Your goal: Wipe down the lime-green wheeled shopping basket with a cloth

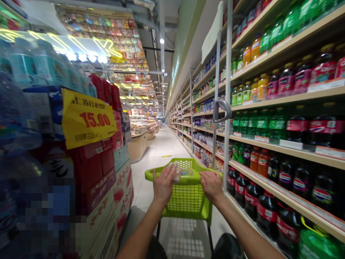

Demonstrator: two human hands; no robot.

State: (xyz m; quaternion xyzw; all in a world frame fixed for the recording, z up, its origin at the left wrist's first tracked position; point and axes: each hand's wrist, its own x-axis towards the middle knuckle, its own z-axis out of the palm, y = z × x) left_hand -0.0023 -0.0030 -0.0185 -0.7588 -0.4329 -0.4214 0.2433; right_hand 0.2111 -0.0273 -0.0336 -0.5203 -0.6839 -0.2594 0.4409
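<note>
A lime-green shopping cart (188, 201) stands in front of me in a supermarket aisle. My left hand (163, 185) grips the left part of its handle bar and also pinches a small crumpled clear wrapper or bag (176, 172) against the bar. My right hand (212, 185) is wrapped round the right part of the same bar. Both forearms reach forward from the bottom of the view. What lies inside the cart's basket is hard to make out.
Shelves of bottled soft drinks (283, 126) run along the right, close to the cart. On the left stands a stack of red cartons and water bottles with a yellow 15.00 price sign (87, 120). The tiled aisle floor (164, 144) stretches ahead towards display islands (138, 142).
</note>
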